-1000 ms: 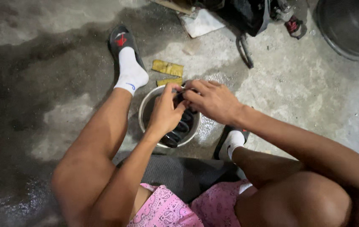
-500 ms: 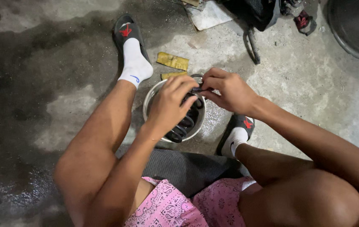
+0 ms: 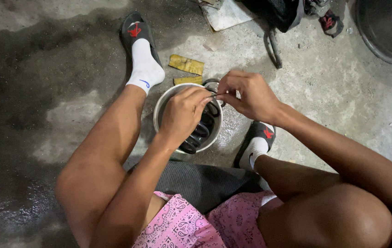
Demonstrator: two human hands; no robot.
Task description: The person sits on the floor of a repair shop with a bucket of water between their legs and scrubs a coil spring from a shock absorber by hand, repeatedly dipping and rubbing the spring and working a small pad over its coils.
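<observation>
A small, thin metal part, possibly a wire clip, is pinched between the left hand and right hand above a round white metal bowl of dark coiled pieces.

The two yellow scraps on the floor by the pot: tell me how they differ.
The upper yellow scrap lies fully in view, apart from the pot; the lower yellow scrap sits right against the pot's rim, seemingly partly hidden by it. The upper one looks larger and more crumpled. Both are flat, dull yellow and lie on the concrete floor.

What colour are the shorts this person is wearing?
Pink, patterned with a darker paisley print: the pink paisley fabric shorts show best in the head view.
</observation>
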